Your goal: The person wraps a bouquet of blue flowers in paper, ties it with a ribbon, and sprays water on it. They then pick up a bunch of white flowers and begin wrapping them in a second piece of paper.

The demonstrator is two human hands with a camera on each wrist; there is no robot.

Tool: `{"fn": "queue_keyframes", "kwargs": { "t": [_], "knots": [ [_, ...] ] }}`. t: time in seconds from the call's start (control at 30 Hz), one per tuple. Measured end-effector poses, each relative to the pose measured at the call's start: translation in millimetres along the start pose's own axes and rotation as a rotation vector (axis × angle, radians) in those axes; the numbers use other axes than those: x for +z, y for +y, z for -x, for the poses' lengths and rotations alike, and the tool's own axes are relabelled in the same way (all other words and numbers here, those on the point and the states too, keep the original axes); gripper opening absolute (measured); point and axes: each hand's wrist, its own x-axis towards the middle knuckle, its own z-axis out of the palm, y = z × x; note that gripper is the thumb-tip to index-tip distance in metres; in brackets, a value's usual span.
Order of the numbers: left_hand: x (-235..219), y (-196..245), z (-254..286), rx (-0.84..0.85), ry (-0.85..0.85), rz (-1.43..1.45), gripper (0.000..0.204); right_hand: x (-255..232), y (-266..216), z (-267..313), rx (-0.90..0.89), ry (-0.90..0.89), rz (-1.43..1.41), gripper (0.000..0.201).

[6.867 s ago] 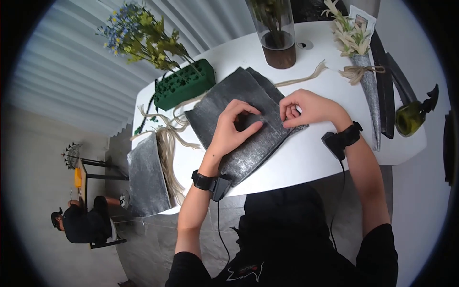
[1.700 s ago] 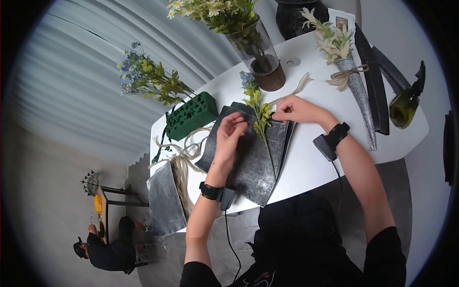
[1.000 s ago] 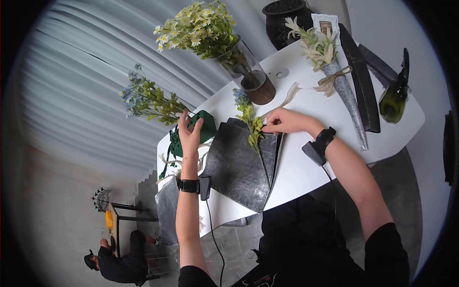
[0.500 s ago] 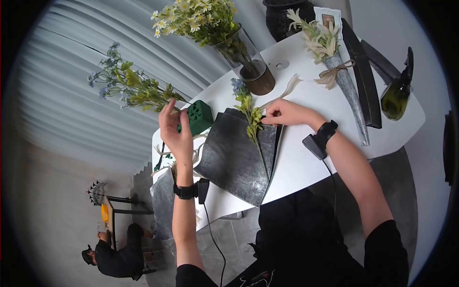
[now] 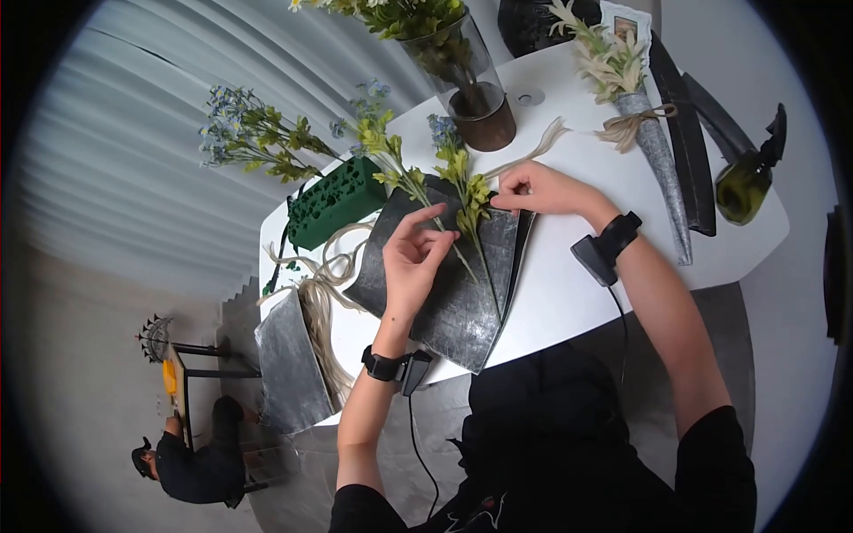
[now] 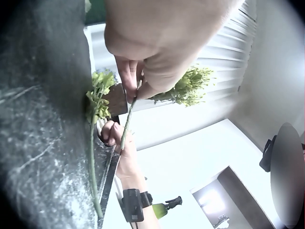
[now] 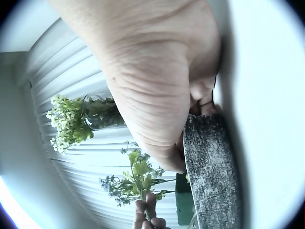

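Observation:
My left hand pinches the thin stem of a blue-flowered sprig between thumb and fingertips, holding it over dark grey sheets. On the sheets lies a second blue-flowered sprig, its stem pointing towards the near corner. At the sheets' right upper edge, my right hand grips that edge with curled fingers; the right wrist view shows the thumb on one side of the sheet. In the left wrist view, the held stem hangs from the left fingertips, beside the lying sprig.
Green foam block with blue flowers stands at the back left. Beside it lie beige strands and another grey sheet. A glass vase is behind; a wrapped cone and green bottle lie right. A seated person is far left.
My left hand has moved from the foam block back over the sheets, bringing a second sprig. The first sprig came onto the sheets earlier. My right hand stays at the sheets' edge.

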Motion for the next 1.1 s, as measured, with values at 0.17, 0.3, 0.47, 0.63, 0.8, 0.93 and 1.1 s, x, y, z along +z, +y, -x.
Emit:
{"fn": "queue_keyframes", "kwargs": {
  "t": [0.17, 0.3, 0.47, 0.63, 0.8, 0.93, 1.1],
  "knots": [
    [-2.8, -13.7, 2.2, -0.084, -0.103, 0.158, 0.039, -0.5, -7.6, 0.9, 0.001, -0.002, 0.045, 0.040],
    [-1.1, -19.9, 5.8, -0.085, -0.151, 0.198, 0.033, -0.9, -5.9, -1.0, 0.066, -0.010, 0.105, 0.035],
    [5.3, -15.4, 11.7, -0.040, -0.195, 0.075, 0.034, -0.7, -6.7, -2.3, 0.073, -0.009, 0.136, 0.036],
    [1.3, -21.4, 10.0, 0.033, -0.249, -0.040, 0.038, -0.3, -9.1, -2.8, 0.082, -0.011, 0.111, 0.037],
    [4.6, -20.3, 11.2, -0.003, -0.241, -0.106, 0.047, 1.0, -9.3, -2.1, 0.103, -0.008, 0.108, 0.037],
    [6.8, -19.3, 12.0, -0.018, -0.184, -0.108, 0.050, 1.1, -6.3, -2.4, 0.050, 0.021, 0.066, 0.036],
    [4.5, -27.9, 10.2, 0.111, -0.150, -0.193, 0.053, 1.2, -7.2, -1.1, 0.052, 0.012, 0.110, 0.036]
  ]
}}
